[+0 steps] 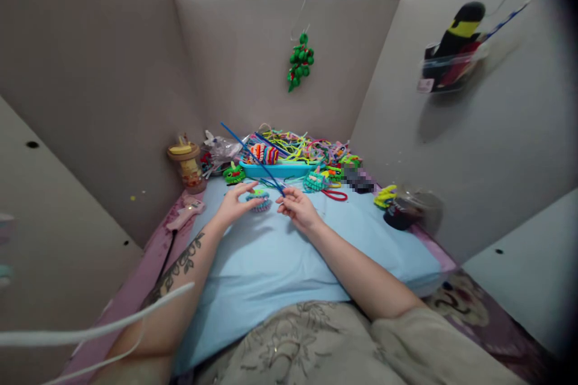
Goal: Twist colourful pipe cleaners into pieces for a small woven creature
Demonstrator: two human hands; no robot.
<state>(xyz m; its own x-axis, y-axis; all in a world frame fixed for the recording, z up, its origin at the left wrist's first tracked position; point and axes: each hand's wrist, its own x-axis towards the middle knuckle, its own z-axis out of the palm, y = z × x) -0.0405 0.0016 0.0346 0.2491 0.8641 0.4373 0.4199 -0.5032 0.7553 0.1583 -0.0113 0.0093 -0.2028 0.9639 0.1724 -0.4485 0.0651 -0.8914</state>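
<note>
Long blue pipe cleaners [253, 156] slant up and to the left from my right hand [298, 209], whose fingertips pinch their lower ends. My left hand [235, 203] is held a little to the left, thumb and fingers apart, with nothing visibly gripped. Just beyond its thumb is a small ribbed blue-and-purple piece with a green top [261, 201], partly covered by the fingers; whether they touch it I cannot tell. Behind the hands, a teal ribbed figure [316, 180] and a green figure [233, 174] sit on the light blue cloth [280, 252].
A blue tray [284, 169] heaped with colourful pipe cleaners stands at the back. To the left are a cup [187, 165] and a pink glue gun [186, 215]. A dark-based clear container [401, 212] lies right. Grey panels [271, 72] surround the table; a white cable [99, 328] crosses lower left.
</note>
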